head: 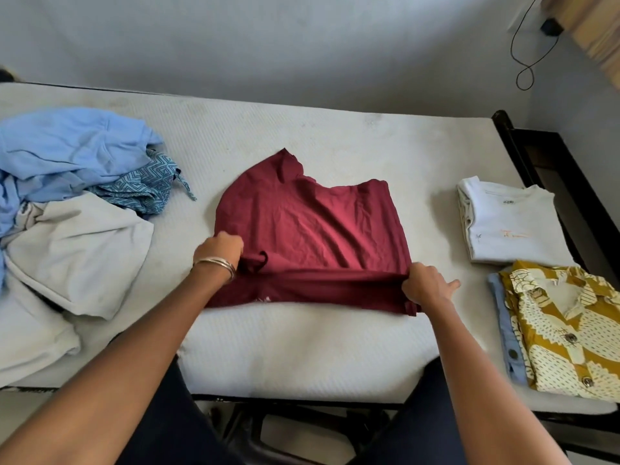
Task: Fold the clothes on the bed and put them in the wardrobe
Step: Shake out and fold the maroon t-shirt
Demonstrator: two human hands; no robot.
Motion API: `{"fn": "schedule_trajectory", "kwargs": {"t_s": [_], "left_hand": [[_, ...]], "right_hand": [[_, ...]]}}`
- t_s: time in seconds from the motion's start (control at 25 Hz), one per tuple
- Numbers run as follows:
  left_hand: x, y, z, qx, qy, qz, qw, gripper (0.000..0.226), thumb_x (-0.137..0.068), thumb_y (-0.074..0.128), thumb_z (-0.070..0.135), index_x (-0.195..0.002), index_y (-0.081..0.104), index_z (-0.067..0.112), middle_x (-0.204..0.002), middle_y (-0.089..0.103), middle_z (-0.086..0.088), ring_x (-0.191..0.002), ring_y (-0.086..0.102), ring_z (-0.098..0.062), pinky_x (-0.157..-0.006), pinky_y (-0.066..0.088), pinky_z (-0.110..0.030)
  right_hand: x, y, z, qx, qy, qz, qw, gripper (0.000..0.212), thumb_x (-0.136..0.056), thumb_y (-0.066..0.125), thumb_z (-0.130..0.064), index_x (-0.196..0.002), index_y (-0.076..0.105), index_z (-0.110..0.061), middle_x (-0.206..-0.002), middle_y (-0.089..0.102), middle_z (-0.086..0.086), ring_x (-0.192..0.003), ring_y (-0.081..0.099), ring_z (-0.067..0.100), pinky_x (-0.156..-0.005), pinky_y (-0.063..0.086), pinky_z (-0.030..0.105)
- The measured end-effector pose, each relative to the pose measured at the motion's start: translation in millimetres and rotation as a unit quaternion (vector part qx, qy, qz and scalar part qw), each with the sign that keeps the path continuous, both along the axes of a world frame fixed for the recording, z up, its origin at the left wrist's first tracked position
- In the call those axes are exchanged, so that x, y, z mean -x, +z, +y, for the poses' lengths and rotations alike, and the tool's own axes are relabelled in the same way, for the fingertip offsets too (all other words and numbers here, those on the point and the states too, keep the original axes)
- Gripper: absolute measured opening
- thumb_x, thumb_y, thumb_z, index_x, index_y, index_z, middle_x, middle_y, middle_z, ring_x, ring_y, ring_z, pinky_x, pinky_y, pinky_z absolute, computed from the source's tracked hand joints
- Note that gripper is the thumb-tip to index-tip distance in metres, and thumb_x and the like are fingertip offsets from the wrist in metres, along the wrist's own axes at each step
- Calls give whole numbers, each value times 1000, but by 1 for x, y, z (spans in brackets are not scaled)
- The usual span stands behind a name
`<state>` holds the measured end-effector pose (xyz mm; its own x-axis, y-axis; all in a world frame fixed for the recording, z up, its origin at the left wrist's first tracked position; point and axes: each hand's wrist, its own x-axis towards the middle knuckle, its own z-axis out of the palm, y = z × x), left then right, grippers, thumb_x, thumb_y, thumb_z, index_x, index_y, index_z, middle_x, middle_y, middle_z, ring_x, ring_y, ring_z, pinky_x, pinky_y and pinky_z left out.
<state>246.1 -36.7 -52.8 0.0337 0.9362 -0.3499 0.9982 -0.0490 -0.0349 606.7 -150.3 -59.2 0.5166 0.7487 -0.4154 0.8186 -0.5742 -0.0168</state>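
While my left hand (221,248) pinches the near left edge and my right hand (423,286) grips the near right corner, fingers curled on cloth, the maroon shirt (312,229) stretches between them at frame centre on the bed (302,347), wrinkled, partly folded, its collar end pointing toward the upper frame.

Person, head-camera view: two bare forearms, no sleeves visible. Thin metal bangles (218,264), silver-toned, sit on the wrist just behind the left hand (219,246). Right hand (424,286) wears nothing. Dark navy trousers (161,417) below the arms.
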Motion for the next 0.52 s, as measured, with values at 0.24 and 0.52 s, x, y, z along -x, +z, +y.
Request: {"fn": "schedule_trajectory", "kwargs": {"t_s": [0.24,0.52], "left_hand": [[-26,-29,-6,-59,87,-66,992,37,-92,58,24,-127,51,15,-132,45,-17,-108,56,-40,-81,50,-44],[-7,-94,-48,85,617,-504,599,42,-83,75,32,-94,55,-3,-91,57,-24,-67,62,-33,-70,57,-52]], "right_hand": [[37,-38,5,-162,-195,29,967,30,-90,45,-7,-120,48,-6,-123,50,19,-115,46,40,-91,42,56],[53,-79,-20,-256,-516,281,768,36,-86,73,-39,-92,56,-9,-90,65,14,-73,66,32,-74,58,42]]}}
